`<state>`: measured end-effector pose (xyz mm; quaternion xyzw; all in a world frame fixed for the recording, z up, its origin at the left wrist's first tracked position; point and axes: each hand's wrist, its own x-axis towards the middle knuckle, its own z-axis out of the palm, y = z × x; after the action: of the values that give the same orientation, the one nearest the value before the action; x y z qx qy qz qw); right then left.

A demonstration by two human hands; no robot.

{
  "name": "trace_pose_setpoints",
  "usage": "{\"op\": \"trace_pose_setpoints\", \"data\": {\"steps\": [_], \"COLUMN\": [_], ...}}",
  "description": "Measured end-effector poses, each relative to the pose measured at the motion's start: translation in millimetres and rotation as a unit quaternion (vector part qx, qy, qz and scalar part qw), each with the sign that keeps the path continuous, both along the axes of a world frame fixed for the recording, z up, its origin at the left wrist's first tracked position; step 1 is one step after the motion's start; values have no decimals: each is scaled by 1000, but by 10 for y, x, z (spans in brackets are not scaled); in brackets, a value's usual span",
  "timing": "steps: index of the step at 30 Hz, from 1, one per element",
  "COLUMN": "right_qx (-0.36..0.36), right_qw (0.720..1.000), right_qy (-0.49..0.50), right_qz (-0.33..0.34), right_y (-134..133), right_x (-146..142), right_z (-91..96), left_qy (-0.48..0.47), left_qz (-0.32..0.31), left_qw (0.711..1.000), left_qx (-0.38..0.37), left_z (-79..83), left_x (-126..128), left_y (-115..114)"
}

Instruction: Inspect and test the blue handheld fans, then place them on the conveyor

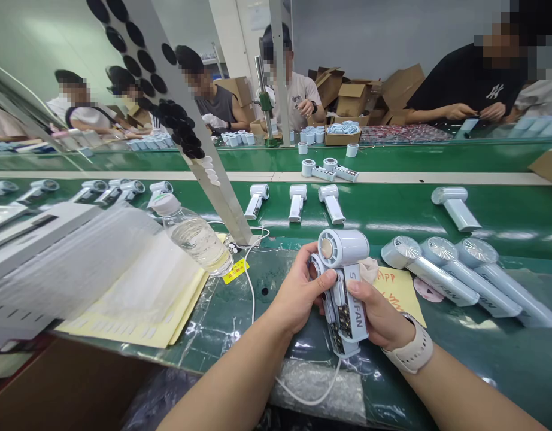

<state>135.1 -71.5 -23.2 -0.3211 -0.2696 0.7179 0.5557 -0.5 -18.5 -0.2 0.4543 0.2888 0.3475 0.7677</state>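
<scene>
Both my hands hold a pale blue handheld fan (345,281) upright over the green bench. My left hand (298,293) grips the left side of its handle, thumb pressed near the top. My right hand (381,317), with a white watch on the wrist, wraps the right side of the handle. The handle's side is open and shows a circuit board inside. A white cable (312,395) runs from the handle's bottom. Three finished fans (455,278) lie side by side just to the right.
A plastic water bottle (193,236) lies tilted on yellow sheets (168,311) at left, beside a slanted metal post (213,173). More fans (296,203) lie on the green conveyor (393,209) beyond. A yellow note (399,290) sits under my hands. Several people work across the belt, by cardboard boxes (352,99).
</scene>
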Motion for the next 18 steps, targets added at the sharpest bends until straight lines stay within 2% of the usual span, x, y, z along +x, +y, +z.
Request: {"op": "trace_pose_setpoints", "data": {"steps": [9,18], "right_qx": [20,5], "right_qw": [999,1000], "right_qy": [-44,-12], "right_qz": [15,-5], "right_y": [0,-15], "right_x": [28,41], "right_z": [-37,-35], "left_qy": [-2,-15], "left_qz": [-8,-14], "left_qw": [1000,1000], "left_qx": [2,-20], "left_z": [23,37], "left_x": [8,-1], "left_y": [0,-1]}}
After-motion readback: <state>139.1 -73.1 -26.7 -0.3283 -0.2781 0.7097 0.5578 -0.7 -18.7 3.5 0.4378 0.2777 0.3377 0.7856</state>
